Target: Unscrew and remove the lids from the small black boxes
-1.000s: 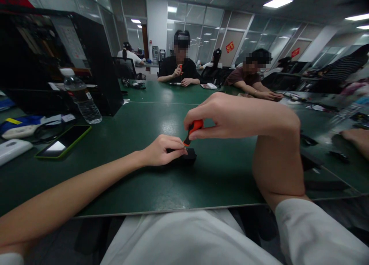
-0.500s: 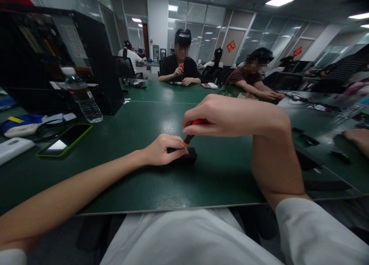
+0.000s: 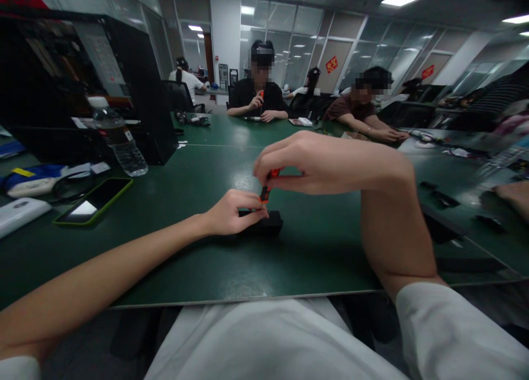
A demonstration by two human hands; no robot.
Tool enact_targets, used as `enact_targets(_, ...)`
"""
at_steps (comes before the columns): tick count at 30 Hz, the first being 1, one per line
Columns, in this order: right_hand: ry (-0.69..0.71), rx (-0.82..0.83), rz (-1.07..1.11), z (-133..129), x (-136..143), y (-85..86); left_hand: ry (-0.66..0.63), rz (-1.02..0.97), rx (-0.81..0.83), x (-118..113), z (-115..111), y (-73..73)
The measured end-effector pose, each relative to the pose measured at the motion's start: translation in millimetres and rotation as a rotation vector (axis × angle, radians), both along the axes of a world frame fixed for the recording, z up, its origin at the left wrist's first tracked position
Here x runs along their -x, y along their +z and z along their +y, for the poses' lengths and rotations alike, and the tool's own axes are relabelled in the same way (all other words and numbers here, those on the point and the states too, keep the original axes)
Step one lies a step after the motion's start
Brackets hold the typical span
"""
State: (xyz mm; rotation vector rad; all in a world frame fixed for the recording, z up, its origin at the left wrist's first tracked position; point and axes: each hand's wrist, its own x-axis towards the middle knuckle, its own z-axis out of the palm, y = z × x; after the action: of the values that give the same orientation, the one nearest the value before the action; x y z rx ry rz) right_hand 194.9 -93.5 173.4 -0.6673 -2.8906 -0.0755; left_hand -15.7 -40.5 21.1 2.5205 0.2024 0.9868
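Note:
My right hand (image 3: 303,162) is closed around the red and black handle of a screwdriver (image 3: 265,193), which points steeply down. Under it lies a long black box-shaped piece (image 3: 273,223) on the green table. My left hand (image 3: 232,213) rests on that piece with thumb and forefinger pinched at the screwdriver's lower end. What the pinch holds is hidden between the fingertips, and so is the screwdriver's tip.
To the left are a phone with a green edge (image 3: 94,202), a plastic bottle (image 3: 119,140) and a black computer case (image 3: 159,110). Small black parts (image 3: 446,198) lie at the right. Across the table sit two people, one in a black shirt (image 3: 248,98).
My right hand has shifted slightly left and turned, and the screwdriver stands more upright. My left hand and the black piece have stayed nearly in place.

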Motion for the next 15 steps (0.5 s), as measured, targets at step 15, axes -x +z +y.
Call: enact_targets(15, 0.063, 0.058, 0.011, 1.2, -2.1, 3.4, -0.007, -0.019, -0.016, 0.9, 0.9, 1.5)
